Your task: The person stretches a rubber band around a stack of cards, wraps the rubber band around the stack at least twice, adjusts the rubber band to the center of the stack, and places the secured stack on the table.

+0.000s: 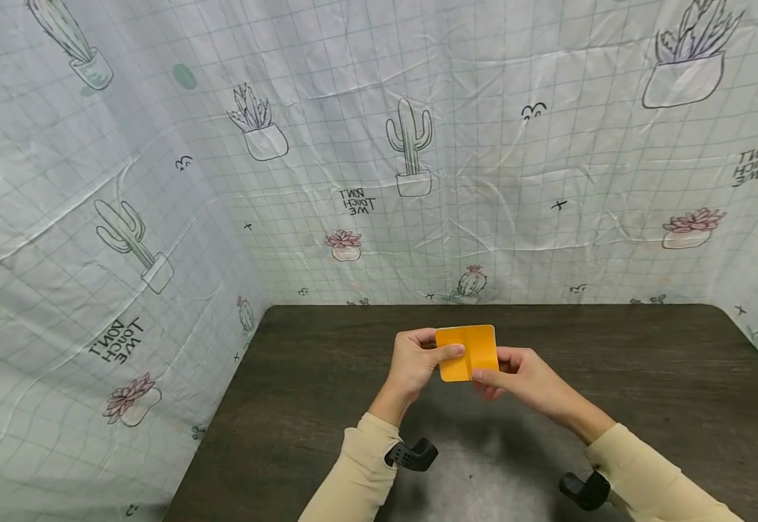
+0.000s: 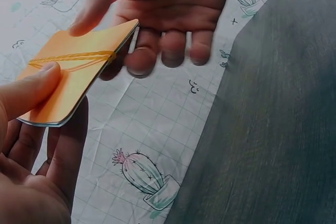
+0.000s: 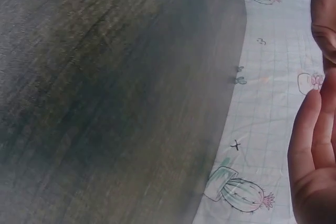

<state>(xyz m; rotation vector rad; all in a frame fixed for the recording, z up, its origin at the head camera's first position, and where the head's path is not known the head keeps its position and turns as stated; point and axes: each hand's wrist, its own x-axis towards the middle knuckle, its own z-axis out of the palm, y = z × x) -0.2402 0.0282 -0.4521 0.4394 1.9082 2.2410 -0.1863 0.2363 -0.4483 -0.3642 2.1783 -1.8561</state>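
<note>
A small, thin orange notebook (image 1: 482, 346) with rounded corners is held up over the table between both hands. Around its middle, in the left wrist view, runs a yellow rubber band (image 2: 73, 56). My left hand (image 1: 413, 365) grips the left side, thumb on the orange face beside the band and fingers behind. My right hand (image 1: 530, 381) pinches the lower right part, its thumb on the face; in the left wrist view its other fingers (image 2: 173, 45) extend past the edge. Only parts of both hands show at the right border of the right wrist view; the notebook is out of sight there.
Below the hands spreads a dark wood-grain table (image 1: 300, 406). White grid cloth (image 1: 326, 159) printed with potted cacti hangs behind it and along both sides. Black bands (image 1: 413, 455) sit on both wrists over pale sleeves.
</note>
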